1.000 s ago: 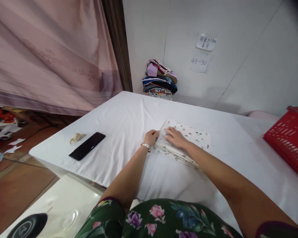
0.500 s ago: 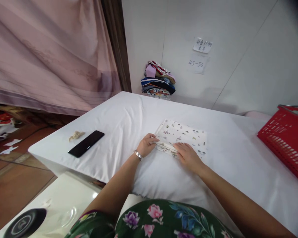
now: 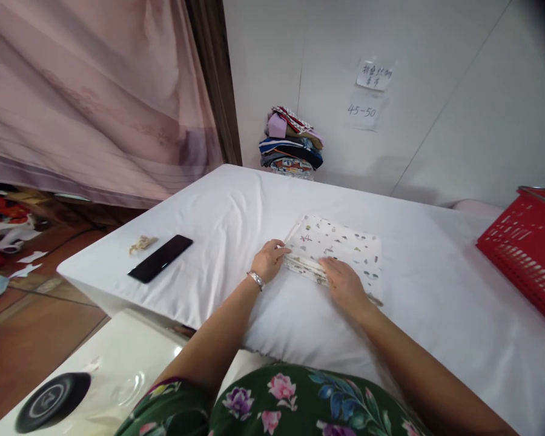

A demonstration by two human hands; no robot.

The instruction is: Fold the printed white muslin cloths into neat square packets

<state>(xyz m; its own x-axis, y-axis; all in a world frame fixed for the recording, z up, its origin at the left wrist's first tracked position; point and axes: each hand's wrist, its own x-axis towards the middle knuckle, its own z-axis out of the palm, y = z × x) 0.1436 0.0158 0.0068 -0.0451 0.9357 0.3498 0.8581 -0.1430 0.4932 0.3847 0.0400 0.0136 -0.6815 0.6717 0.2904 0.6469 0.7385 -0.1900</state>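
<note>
A white cloth (image 3: pixel 345 239) with small scattered prints lies folded in layers on the white-covered table. At its near left corner my left hand (image 3: pixel 269 260) pinches the folded edge between thumb and fingers; a silver bracelet is on that wrist. My right hand (image 3: pixel 345 283) bends its fingers over the front fold, right of the middle, and its thumb is hidden. Layered folds show between the two hands. Past my right wrist, a near corner of the cloth sticks out.
On the tablecloth (image 3: pixel 218 212) to the left lie a black phone (image 3: pixel 161 258) and a small beige crumpled scrap (image 3: pixel 143 243). A red basket (image 3: pixel 524 248) stands at the right. Behind the table is a stack of folded fabrics (image 3: pixel 291 142). A white stool-like surface (image 3: pixel 122 351) is at lower left.
My right hand's fingers have drawn in from lying flatter on the cloth to bending over its front fold. My left hand keeps its pinch. The camera view has shifted slightly.
</note>
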